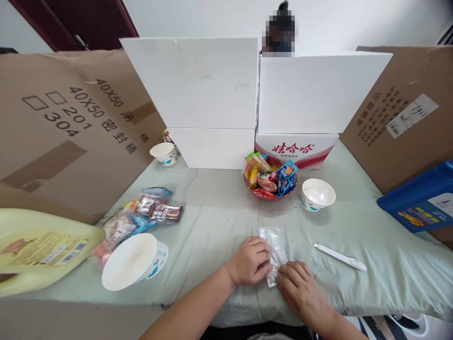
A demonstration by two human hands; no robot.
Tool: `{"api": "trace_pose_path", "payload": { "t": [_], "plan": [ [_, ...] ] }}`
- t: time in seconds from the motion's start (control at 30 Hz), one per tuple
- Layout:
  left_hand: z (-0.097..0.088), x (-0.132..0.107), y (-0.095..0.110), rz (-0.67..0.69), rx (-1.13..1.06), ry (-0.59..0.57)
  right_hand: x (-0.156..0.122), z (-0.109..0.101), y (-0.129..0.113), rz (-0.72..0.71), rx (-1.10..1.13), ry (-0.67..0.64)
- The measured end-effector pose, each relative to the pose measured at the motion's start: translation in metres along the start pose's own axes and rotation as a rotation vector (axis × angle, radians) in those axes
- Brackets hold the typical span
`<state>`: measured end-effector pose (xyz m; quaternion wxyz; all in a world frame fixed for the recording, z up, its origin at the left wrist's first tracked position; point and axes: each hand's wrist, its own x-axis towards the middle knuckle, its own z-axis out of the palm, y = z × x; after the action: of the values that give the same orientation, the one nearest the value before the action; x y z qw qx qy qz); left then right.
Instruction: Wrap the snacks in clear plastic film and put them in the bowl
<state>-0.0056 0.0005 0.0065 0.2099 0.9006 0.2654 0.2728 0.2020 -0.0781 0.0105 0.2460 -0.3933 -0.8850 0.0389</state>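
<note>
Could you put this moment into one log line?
left hand: touching clear packet | right hand: at packet's lower edge | rightward: slim white tool | beyond: red snack bowl

The scene is lit brightly by diffuse light, its source not shown; the white wall is evenly lit but darkened toward the far right corner; faint, soft-edged shadows are cast on the table, notably beneath the red basket; small glints are thrown back by the clear packet; the yellow jug and blue bottle are stretched by wide-angle distortion; a person's head is pixelated.
</note>
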Motion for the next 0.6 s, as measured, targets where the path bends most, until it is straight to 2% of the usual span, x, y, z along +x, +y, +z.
{"api": "trace_pose_path", "payload": {
  "t": [0.13, 0.23, 0.3, 0.43, 0.5, 0.6],
  "plan": [
    [-0.002, -0.001, -0.001, 0.044, -0.154, -0.075, 0.014, -0.007, -0.001, -0.066, 0.066, 0.068],
    [-0.002, -0.001, -0.001, -0.017, -0.235, -0.048, 0.026, -0.005, 0.011, -0.055, 0.127, 0.078],
    [-0.002, -0.002, -0.002, -0.105, -0.273, -0.020, 0.034, 0.002, 0.023, 0.033, 0.120, 0.075],
    [0.002, -0.003, -0.004, -0.244, -0.301, 0.019, 0.049, 0.022, 0.041, 0.310, -0.030, 0.067],
    [0.005, -0.004, -0.005, -0.246, -0.292, 0.026, 0.054, 0.030, 0.044, 0.397, -0.139, 0.016],
    [0.008, -0.004, -0.006, -0.232, -0.215, 0.060, 0.059, 0.038, 0.043, 0.436, -0.252, -0.062]
  ]
}}
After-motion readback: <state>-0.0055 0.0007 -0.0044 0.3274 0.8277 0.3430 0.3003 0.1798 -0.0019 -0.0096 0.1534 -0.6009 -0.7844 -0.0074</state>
